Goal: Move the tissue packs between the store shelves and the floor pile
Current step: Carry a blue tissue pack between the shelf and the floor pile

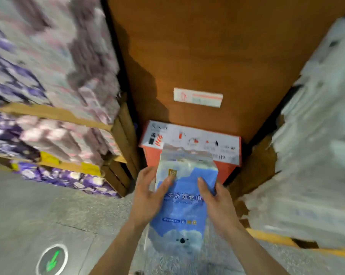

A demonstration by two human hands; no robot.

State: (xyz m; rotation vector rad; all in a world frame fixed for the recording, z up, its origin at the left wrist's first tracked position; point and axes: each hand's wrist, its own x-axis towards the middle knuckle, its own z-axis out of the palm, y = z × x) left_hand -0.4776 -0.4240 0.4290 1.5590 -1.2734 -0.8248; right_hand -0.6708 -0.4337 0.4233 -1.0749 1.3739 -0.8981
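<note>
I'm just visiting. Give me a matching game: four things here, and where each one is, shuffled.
1 blue tissue pack
2 red box
3 green arrow
4 white label

A on the floor
B between left hand and right hand
C on the brown panel
D at the panel's foot

Pairs: 1-B, 2-D, 3-A, 4-C.

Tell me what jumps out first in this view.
A blue tissue pack is held at bottom centre, left hand and right hand gripping its sides. Behind it a red-and-white box stands against a tall brown panel. Purple packs fill the shelves on the left.
</note>
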